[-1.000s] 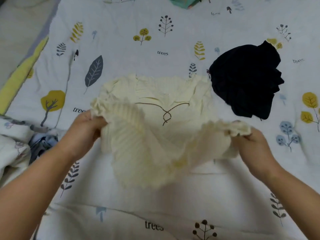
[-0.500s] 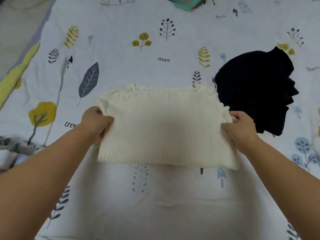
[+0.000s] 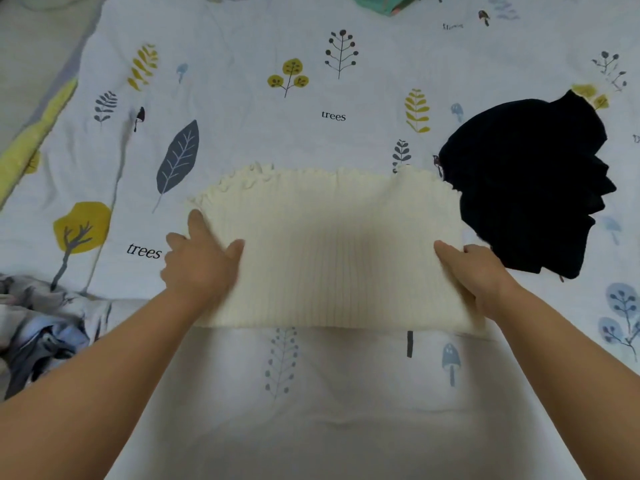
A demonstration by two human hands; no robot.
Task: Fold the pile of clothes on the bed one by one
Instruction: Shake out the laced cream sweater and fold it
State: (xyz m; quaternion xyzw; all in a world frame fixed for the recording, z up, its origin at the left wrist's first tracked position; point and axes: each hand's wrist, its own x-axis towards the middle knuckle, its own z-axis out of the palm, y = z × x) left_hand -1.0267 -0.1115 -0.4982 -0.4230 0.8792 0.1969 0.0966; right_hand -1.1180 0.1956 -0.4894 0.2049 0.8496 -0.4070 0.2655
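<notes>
Your cream ribbed top [image 3: 332, 247] lies folded flat on the bed sheet [image 3: 242, 98], roughly in the middle of the view, its ruffled edge on the far side and its straight folded edge nearest you; it forms a wide rectangle with the ribs running away from you. Your left hand [image 3: 199, 261] sits at the top's left edge, forefinger stretched along the side and thumb laid on the knit, so the grip there looks loose and fairly wide, fingers resting on the cloth rather than closed round it; whether any fingers tuck under the edge, you cannot tell. Your right hand [image 3: 479, 271] is at the right edge, thumb on top of the fabric and the other fingers curled past the side, a narrow grip that pinches the top's edge. Just beside the top on the right, touching its far right corner, lies a dark navy garment [image 3: 530, 181] in a folded heap; at the left edge of the view a crumpled pile of grey and blue clothes [image 3: 38, 327] rests on the sheet, well apart from the top; a teal item [image 3: 384, 3] shows at the far edge, mostly cut off.
</notes>
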